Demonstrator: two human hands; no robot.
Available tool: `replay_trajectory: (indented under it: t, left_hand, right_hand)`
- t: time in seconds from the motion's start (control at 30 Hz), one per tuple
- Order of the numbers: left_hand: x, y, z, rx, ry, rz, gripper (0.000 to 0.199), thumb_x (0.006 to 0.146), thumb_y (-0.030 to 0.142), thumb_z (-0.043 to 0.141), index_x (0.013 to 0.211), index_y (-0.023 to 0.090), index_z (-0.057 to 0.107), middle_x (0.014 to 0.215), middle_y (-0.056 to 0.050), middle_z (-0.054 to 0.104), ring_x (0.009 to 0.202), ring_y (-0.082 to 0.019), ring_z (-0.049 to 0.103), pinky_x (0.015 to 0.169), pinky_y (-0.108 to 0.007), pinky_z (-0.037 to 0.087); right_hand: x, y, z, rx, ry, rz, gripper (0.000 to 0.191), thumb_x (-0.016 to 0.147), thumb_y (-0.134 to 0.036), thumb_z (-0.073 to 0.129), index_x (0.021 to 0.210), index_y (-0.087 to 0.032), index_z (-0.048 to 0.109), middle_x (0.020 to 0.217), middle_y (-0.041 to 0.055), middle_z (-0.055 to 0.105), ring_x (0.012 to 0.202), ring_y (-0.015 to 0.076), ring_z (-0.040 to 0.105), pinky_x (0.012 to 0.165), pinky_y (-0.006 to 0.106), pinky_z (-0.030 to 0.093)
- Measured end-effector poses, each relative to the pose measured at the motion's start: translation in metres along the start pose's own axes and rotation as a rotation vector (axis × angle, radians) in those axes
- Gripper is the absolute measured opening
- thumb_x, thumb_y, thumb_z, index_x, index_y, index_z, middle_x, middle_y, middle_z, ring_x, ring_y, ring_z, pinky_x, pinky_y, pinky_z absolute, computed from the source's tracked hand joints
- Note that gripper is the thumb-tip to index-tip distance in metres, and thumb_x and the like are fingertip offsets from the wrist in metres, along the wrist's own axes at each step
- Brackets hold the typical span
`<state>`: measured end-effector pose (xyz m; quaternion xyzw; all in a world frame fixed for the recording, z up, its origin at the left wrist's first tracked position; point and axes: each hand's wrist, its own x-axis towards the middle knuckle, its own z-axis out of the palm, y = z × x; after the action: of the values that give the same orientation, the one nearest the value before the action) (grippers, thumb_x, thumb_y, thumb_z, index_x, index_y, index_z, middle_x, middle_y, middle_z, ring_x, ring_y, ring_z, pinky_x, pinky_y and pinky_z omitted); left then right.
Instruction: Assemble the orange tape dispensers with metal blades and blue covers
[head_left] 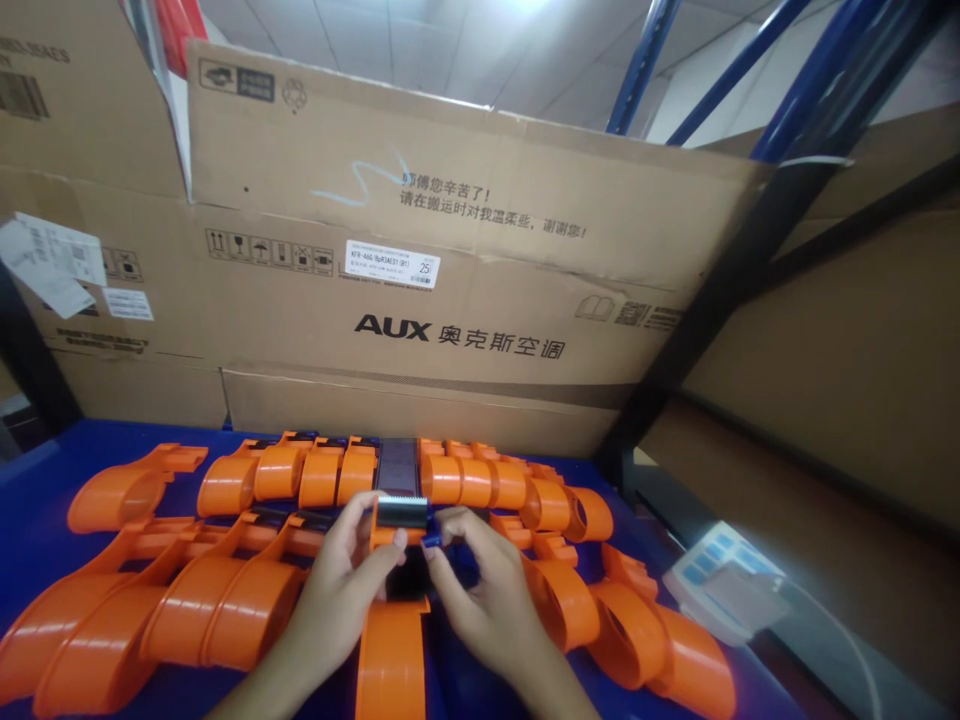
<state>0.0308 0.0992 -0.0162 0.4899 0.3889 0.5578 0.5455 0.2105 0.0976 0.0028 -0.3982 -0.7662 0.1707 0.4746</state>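
1. An orange dispenser (386, 538) with a serrated metal strip (403, 512) is held up at lower centre, above a blue surface (45, 455).
2. Its left side is gripped by the left hand (356, 560) – fingers clamped on it.
3. At its right edge, a small blue piece (432, 539) is pinched between the right hand's (484, 575) thumb and fingers.
4. Similar orange dispensers (247, 615) are laid in rows on both sides.
5. Behind, the view is filled by a cardboard carton (300, 330) – "AUX" is printed on it.
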Motion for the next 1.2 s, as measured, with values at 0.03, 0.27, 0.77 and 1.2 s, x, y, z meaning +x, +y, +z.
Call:
replay_trajectory:
  t: [0.03,0.27,0.77,1.2]
  left_hand:
    - [0.000,0.000,0.000,0.001,0.002,0.002,0.037,0.086,0.043,0.076,0.117,0.024,0.063,0.084,0.000,0.069,0.062,-0.014,0.054,0.055,-0.023,0.045]
    - [-0.003,0.004,0.005,-0.027,0.031,0.057,0.035,0.086,0.039,0.076,0.115,0.025,0.065,0.102,-0.005,0.075,0.089,-0.023,0.068,0.068,-0.026,0.051]
    - [-0.004,0.004,0.006,-0.245,-0.125,-0.090,0.071,0.086,0.041,0.079,0.147,0.026,0.046,0.071,0.000,0.074,0.056,-0.018,0.068,0.060,-0.028,0.054]
    - [-0.011,0.007,0.006,-0.140,-0.310,-0.003,0.053,0.089,0.035,0.077,0.140,0.029,0.065,0.150,-0.008,0.063,0.144,-0.035,0.050,0.124,-0.052,0.033]
  right_hand:
    - [0.001,0.000,-0.001,0.004,-0.014,-0.012,0.015,0.099,-0.022,0.056,0.085,-0.024,0.054,0.089,0.0035,0.067,0.079,0.0194,0.064,0.073,0.030,0.051]
    - [0.002,0.004,-0.002,-0.017,-0.039,-0.054,0.018,0.099,-0.021,0.056,0.081,-0.024,0.054,0.091,0.0049,0.066,0.082,0.0206,0.062,0.073,0.031,0.051]
    - [0.000,-0.004,-0.012,0.429,0.045,0.203,0.025,0.104,-0.044,0.051,0.123,-0.030,0.055,0.109,0.0065,0.067,0.107,0.0250,0.066,0.095,0.038,0.052]
    - [-0.005,-0.002,-0.004,0.613,-0.171,0.292,0.032,0.096,-0.047,0.068,0.118,-0.030,0.051,0.102,0.0020,0.055,0.074,0.0148,0.054,0.054,0.023,0.051]
